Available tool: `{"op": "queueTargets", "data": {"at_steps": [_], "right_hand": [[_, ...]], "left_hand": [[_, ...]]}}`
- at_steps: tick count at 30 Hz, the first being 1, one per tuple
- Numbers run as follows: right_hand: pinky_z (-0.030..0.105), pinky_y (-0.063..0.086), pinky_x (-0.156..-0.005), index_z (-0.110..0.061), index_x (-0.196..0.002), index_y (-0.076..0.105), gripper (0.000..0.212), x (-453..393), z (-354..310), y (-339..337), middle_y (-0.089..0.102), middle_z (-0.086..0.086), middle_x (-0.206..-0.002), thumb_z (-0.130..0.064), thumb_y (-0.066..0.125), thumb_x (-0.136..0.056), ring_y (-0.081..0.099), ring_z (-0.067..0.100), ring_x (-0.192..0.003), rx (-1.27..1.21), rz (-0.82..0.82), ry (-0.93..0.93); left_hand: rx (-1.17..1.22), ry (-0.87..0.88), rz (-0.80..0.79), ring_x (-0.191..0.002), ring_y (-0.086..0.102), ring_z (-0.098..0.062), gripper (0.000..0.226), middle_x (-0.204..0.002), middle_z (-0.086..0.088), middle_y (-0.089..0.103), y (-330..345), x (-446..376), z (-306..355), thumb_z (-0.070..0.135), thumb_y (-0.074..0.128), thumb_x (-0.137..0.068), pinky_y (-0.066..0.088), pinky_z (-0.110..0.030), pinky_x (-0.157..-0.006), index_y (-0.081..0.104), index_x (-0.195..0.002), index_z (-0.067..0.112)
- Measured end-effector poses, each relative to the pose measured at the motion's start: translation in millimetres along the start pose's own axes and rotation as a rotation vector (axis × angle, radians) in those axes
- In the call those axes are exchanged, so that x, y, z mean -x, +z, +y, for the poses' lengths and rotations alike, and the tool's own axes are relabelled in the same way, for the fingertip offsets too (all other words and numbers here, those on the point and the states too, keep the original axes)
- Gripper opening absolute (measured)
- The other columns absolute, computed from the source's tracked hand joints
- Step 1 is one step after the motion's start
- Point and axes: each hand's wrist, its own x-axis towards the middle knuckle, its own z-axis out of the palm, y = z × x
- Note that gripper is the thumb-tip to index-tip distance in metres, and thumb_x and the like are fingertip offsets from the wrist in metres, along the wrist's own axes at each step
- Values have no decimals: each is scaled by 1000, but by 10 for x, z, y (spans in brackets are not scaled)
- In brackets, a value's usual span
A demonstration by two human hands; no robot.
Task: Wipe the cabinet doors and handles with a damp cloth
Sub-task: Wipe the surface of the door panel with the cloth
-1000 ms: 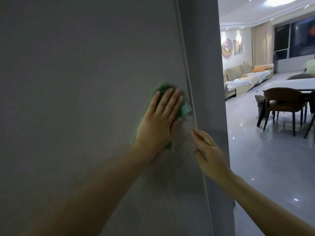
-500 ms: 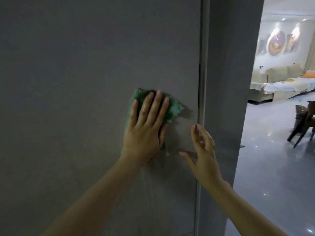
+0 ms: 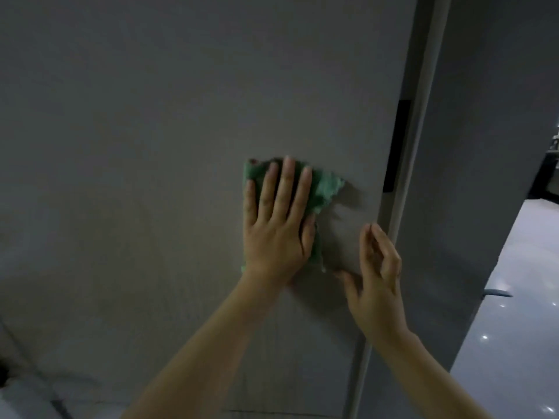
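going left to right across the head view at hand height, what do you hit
bare cabinet door → left hand pressing the green cloth → right hand by the door edge → dark recessed handle → grey side panel → glossy floor

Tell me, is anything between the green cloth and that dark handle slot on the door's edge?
Nothing visible. The left hand presses the green cloth flat on the cabinet door; only bare door lies between it and the dark handle slot. The right hand sits lower, by the edge.
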Motion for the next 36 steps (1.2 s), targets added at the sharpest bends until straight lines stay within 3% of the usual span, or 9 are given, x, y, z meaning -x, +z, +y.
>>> {"op": "queueTargets", "data": {"at_steps": [2, 5, 10, 14, 19, 22, 25, 29, 36], "right_hand": [[22, 21, -115, -3, -145, 23, 72, 27, -32, 57, 20, 10, -146, -24, 60, -87, 9, 6, -143, -38, 2, 45], [20, 20, -115, -3, -148, 16, 77, 50, -195, 169, 14, 11, -149, -28, 58, -89, 14, 18, -142, -100, 31, 125], [50, 39, -105, -4, -148, 15, 65, -31, -301, 396, 14, 11, -146, -21, 49, -95, 17, 18, -137, -105, 205, 205], [45, 36, -108, 4, -145, 19, 61, -36, -313, 489, 18, 14, -144, -19, 46, -95, 23, 26, -133, -17, 263, 197], [47, 34, -108, 8, -142, 28, 58, -103, -385, 520, 23, 15, -141, -19, 47, -94, 29, 33, -128, 13, 354, 222], [38, 32, -109, 5, -140, 36, 55, -341, -415, 417, 28, 11, -135, -23, 51, -95, 32, 30, -125, 60, 433, 237], [28, 26, -109, 6, -139, 38, 56, -579, -432, 387, 29, 9, -133, -26, 50, -95, 35, 27, -123, 121, 492, 284], [32, 24, -109, 7, -139, 37, 56, -566, -408, 482, 29, 9, -133, -30, 43, -97, 34, 29, -123, 220, 524, 273], [38, 29, -105, 7, -139, 38, 55, -600, -432, 531, 28, 9, -134, -31, 37, -99, 36, 31, -122, 289, 553, 278]], "left_hand": [[-49, 115, -74, -148, 1, -20, 58, -162, -2, 1, 61, 515, -155, 40, 24, -100, 3, -44, -120, 7, -154, 23], [-104, 75, -98, -148, 3, -19, 56, -161, 2, -2, 75, 1077, -419, 40, 22, -102, 4, -42, -120, 7, -153, 25], [-45, -167, 43, -147, 8, -27, 56, -160, -6, 7, -23, 557, -403, 36, 24, -102, 7, -46, -119, 14, -153, 18], [-1, -252, 98, -143, 19, -35, 55, -153, -21, 27, -171, -382, -397, 32, 27, -100, 7, -47, -118, 26, -148, 5], [-81, 80, -46, -148, 6, -23, 57, -159, -9, 15, -113, 207, -527, 37, 26, -100, 6, -45, -119, 12, -153, 20], [-112, 227, -102, -148, 4, -17, 56, -161, -1, 7, -111, 515, -715, 39, 26, -100, 6, -42, -120, 14, -153, 25], [-73, 132, -30, -147, 12, -22, 52, -157, -6, 23, -203, 277, -792, 38, 28, -100, 9, -42, -119, 22, -150, 23], [-64, -189, 101, -144, 18, -32, 54, -154, -17, 26, -304, -283, -955, 33, 27, -101, 8, -46, -119, 25, -149, 8], [-111, 28, -31, -148, 0, -20, 58, -161, 0, -3, -213, 572, -1186, 39, 22, -101, 5, -44, -119, 6, -153, 23]]}}
